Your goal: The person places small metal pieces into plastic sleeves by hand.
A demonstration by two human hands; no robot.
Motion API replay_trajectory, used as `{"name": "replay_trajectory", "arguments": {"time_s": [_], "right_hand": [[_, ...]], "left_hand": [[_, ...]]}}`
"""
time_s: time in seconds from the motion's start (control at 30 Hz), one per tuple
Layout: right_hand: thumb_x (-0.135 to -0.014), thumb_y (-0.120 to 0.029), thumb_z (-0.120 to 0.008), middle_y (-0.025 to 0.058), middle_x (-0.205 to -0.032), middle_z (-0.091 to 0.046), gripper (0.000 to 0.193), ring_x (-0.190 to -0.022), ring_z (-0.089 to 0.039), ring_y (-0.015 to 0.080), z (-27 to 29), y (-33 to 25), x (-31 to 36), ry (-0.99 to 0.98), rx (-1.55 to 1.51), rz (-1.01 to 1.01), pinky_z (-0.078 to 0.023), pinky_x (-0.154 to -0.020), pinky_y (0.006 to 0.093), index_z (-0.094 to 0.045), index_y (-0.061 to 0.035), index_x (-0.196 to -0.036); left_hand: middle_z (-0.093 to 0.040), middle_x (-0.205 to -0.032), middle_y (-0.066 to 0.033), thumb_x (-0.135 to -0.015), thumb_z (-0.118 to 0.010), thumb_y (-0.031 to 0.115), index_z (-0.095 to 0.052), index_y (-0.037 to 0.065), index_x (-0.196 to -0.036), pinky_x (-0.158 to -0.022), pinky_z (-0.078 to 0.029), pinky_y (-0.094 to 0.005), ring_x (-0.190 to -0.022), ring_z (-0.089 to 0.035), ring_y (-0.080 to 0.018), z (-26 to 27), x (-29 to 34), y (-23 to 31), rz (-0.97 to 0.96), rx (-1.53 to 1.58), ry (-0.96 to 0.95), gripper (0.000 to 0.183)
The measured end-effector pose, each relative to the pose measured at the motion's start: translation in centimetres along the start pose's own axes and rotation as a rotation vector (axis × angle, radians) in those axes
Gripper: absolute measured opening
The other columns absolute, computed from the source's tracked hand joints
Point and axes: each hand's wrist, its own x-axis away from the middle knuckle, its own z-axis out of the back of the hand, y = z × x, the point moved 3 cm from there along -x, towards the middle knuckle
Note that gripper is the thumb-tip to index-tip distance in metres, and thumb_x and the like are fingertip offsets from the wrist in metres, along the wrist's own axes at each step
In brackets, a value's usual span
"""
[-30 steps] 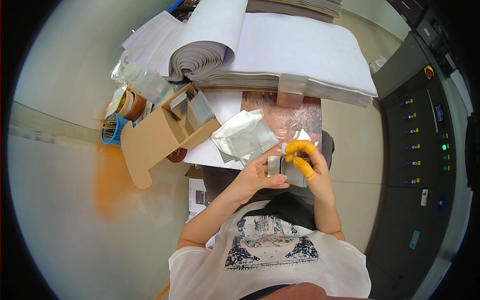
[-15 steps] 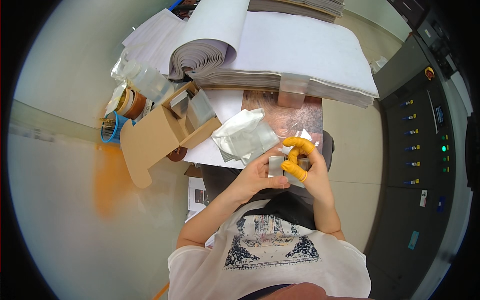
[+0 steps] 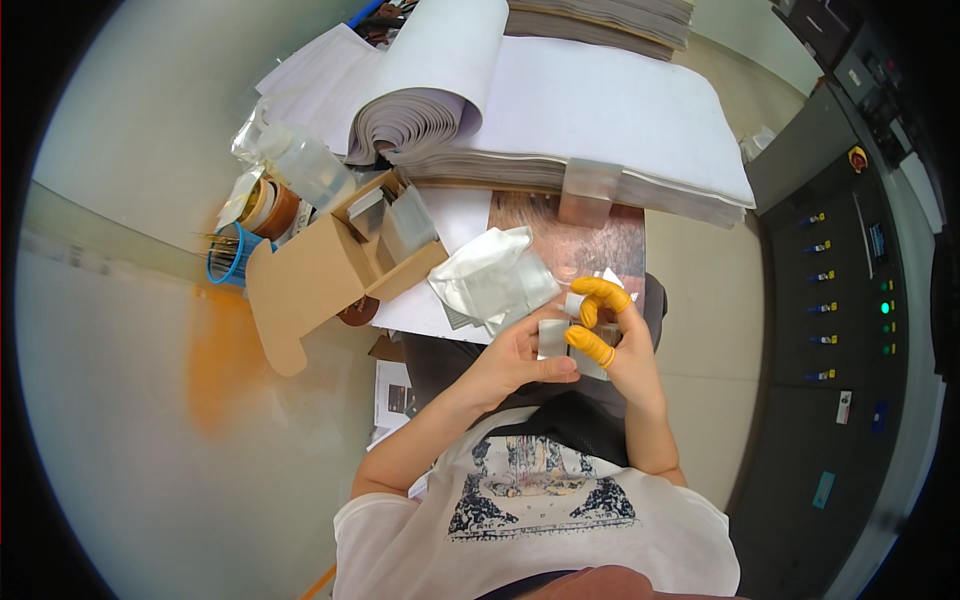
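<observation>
Low over my lap, my left hand [image 3: 516, 358] grips a small silvery rectangular sheet [image 3: 551, 339] between its thumb and fingers. My right hand [image 3: 624, 345] is close beside it, with yellow finger cots [image 3: 603, 294] on the thumb and fingers. Its thumb and forefinger are curved with a gap between them. A greyish part [image 3: 592, 364] shows under the right thumb; whether it belongs to the same sheet I cannot tell. A small white piece [image 3: 573, 304] appears by the right fingertips. Beyond the hands, a white cloth [image 3: 487, 262] lies over several thin grey sheets [image 3: 522, 284].
An open cardboard box [image 3: 310, 285] at the left holds flat clear and grey pieces [image 3: 408, 225]. Behind it are a plastic bottle [image 3: 300, 160], tape rolls [image 3: 275, 207] and a blue basket [image 3: 232, 254]. Large stacked sheets [image 3: 610, 110] fill the back; a dark control cabinet [image 3: 815, 300] stands right.
The whole view has shifted slightly. My right forefinger and thumb sit a little farther apart; the left hand keeps its hold on the silvery sheet.
</observation>
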Motion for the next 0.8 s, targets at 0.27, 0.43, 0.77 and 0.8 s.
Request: {"name": "replay_trajectory", "arguments": {"time_s": [0.27, 0.43, 0.77, 0.8], "right_hand": [[-0.075, -0.014, -0.073, -0.0022, -0.084, -0.042, 0.047, -0.078, -0.045, 0.0069, 0.08, 0.14, 0.12, 0.017, -0.066, -0.027, -0.04, -0.072, 0.0205, -0.053, -0.0063, -0.117], [-0.076, -0.014, -0.072, -0.0024, -0.085, -0.044, 0.047, -0.078, -0.045, 0.0062, 0.21, 0.5, 0.23, 0.015, -0.043, -0.033, -0.039, -0.07, 0.0192, -0.052, -0.0073, -0.118], [-0.076, -0.013, -0.072, -0.0028, -0.085, -0.045, 0.046, -0.076, -0.043, 0.0056, 0.0, 0.3, 0.27, 0.021, -0.096, -0.042, -0.038, -0.069, 0.0186, -0.052, -0.0072, -0.117], [-0.076, -0.013, -0.072, -0.0028, -0.085, -0.045, 0.046, -0.076, -0.043, 0.0055, 0.06, 0.4, 0.3, 0.021, -0.094, -0.05, -0.038, -0.069, 0.0185, -0.052, -0.0073, -0.117]], "left_hand": [[-0.044, -0.127, -0.008, -0.078, -0.069, 0.005, -0.02, 0.001, -0.14, -0.089, -0.051, -0.0394, -0.112, -0.049, -0.0173, -0.04, -0.08, 0.04, 0.005, -0.01, -0.003, 0.079], [-0.045, -0.127, -0.0082, -0.078, -0.068, 0.005, -0.019, 0.002, -0.141, -0.088, -0.051, -0.0383, -0.111, -0.051, -0.0166, -0.09, -0.06, 0.11, -0.005, -0.028, 0.0, 0.08], [-0.045, -0.126, -0.0072, -0.078, -0.068, 0.005, -0.018, 0.002, -0.141, -0.087, -0.052, -0.0372, -0.11, -0.051, -0.0154, 0.03, -0.06, -0.14, -0.026, -0.005, -0.005, 0.08], [-0.045, -0.126, -0.007, -0.078, -0.068, 0.005, -0.018, 0.002, -0.141, -0.087, -0.052, -0.0371, -0.11, -0.051, -0.0152, -0.04, -0.06, -0.06, -0.024, -0.013, -0.002, 0.081]]}}
